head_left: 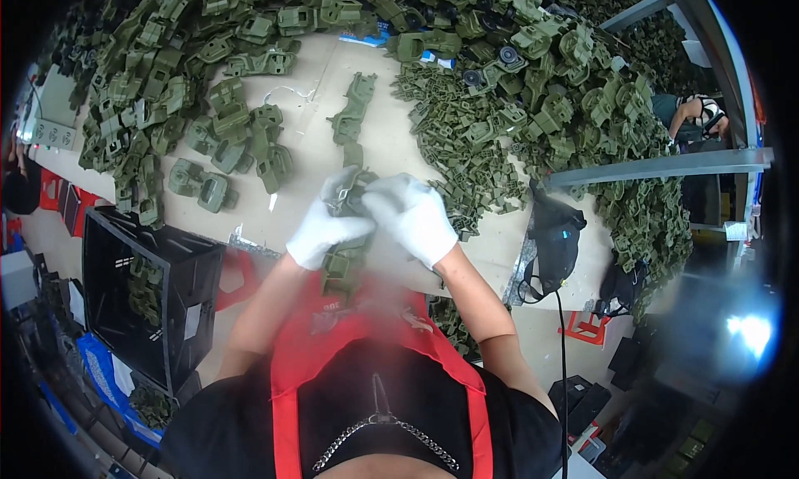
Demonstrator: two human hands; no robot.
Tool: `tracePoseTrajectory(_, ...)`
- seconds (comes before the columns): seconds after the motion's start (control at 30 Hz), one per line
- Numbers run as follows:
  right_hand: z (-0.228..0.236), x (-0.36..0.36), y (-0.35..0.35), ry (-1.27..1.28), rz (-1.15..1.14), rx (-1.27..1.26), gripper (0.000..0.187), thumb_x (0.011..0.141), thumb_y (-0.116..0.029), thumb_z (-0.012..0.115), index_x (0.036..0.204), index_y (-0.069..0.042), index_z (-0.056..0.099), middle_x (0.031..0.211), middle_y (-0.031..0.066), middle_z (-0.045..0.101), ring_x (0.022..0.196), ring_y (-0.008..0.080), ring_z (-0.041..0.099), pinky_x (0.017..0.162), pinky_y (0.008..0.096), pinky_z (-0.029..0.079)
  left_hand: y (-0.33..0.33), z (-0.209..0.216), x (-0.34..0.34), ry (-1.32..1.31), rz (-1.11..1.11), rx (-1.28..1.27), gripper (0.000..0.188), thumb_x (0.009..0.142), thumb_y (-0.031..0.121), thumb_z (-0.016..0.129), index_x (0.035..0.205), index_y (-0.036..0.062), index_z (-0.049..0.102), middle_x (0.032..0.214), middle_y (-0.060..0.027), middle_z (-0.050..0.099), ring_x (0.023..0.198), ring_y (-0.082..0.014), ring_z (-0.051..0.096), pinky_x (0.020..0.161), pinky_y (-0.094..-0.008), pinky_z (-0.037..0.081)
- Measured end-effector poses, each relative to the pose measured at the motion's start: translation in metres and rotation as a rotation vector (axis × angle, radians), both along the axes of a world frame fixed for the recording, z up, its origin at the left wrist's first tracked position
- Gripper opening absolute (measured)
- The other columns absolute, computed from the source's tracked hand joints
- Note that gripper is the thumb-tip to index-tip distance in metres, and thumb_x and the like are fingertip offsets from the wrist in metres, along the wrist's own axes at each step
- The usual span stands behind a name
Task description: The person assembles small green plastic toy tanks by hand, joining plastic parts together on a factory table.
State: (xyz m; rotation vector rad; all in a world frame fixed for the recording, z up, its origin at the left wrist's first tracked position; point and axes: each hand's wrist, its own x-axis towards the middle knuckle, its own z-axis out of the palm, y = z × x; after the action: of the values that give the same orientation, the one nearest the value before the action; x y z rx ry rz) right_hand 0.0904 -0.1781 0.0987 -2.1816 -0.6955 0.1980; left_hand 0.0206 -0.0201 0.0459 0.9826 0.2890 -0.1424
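Both my hands wear white gloves and meet at the near edge of the table. My left hand (327, 228) is closed around a long olive-green moulded plastic part (343, 267), which looks like a toy vehicle body and extends down over my red apron. My right hand (414, 218) is closed at the part's upper end, its fingertips blurred; whatever they pinch is hidden. Just beyond, another long green plastic part (354, 113) lies on the table (312, 63). A heap of small green pieces (466, 138) spreads to the right of my hands.
Larger green bodies (158, 88) pile up at the far left, and more heap at the back right. A black crate (196, 300) stands at the left below the table. A black bag (556, 238) with a cable lies at the right edge. A metal bar (657, 169) crosses the right; another person (699, 117) is beyond.
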Motion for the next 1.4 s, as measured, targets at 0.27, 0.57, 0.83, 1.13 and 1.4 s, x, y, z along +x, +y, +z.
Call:
tracePoseTrajectory(0.27, 0.020, -0.011, 0.000, 0.548, -0.302, 0.041, 0.028, 0.080, -0.024, 0.071, 0.094, 0.000, 0.064, 0.076, 0.0126, 0.068, 0.066, 0.0179, 0.065, 0.064, 0.0299, 0.053, -0.021, 0.015, -0.008, 0.147, 0.121, 0.043, 0.049, 0.075, -0.006, 0.058, 0.120, 0.0071, 0.045, 0.109, -0.0054, 0.055, 0.087, -0.0119, 0.055, 0.077, -0.0241, 0.047)
tracePoseTrajectory(0.57, -0.019, -0.024, 0.007, 0.349, -0.411, -0.067, 0.024, 0.083, -0.027, 0.066, 0.094, -0.006, 0.062, 0.083, 0.0161, 0.068, 0.072, 0.0343, 0.066, 0.067, 0.0419, 0.053, -0.034, 0.020, -0.015, 0.153, 0.198, 0.085, 0.042, 0.077, -0.011, 0.057, 0.113, 0.0072, 0.047, 0.102, -0.0033, 0.058, 0.089, -0.0107, 0.056, 0.079, -0.0260, 0.049)
tracePoseTrajectory(0.83, -0.036, -0.023, 0.005, -0.200, -0.182, -0.194, 0.013, 0.083, -0.020, 0.066, 0.084, -0.009, 0.059, 0.070, 0.0123, 0.062, 0.060, 0.0333, 0.061, 0.058, 0.0433, 0.051, -0.037, -0.012, -0.016, 0.051, 0.148, 0.368, 0.043, 0.077, -0.012, 0.055, 0.116, 0.0052, 0.046, 0.106, -0.0042, 0.057, 0.096, -0.0108, 0.055, 0.084, -0.0254, 0.046)
tracePoseTrajectory(1.13, -0.046, -0.032, 0.011, 0.014, -0.418, -0.006, 0.011, 0.079, -0.014, 0.070, 0.081, -0.006, 0.063, 0.074, 0.0137, 0.067, 0.066, 0.0321, 0.066, 0.063, 0.0366, 0.054, -0.048, -0.021, -0.016, -0.010, 0.194, 0.384, 0.044, 0.078, -0.010, 0.055, 0.118, 0.0043, 0.043, 0.106, -0.0052, 0.057, 0.093, -0.0103, 0.054, 0.081, -0.0243, 0.046)
tracePoseTrajectory(1.4, -0.052, 0.010, -0.026, 0.907, -0.291, 0.333, 0.031, 0.077, -0.020, 0.074, 0.103, -0.005, 0.067, 0.090, 0.0178, 0.069, 0.074, 0.0262, 0.068, 0.066, 0.0312, 0.054, -0.020, -0.040, -0.009, 0.285, 0.114, -0.022, 0.042, 0.074, -0.004, 0.067, 0.113, 0.0056, 0.056, 0.093, -0.0020, 0.063, 0.084, -0.0135, 0.061, 0.073, -0.0284, 0.052)
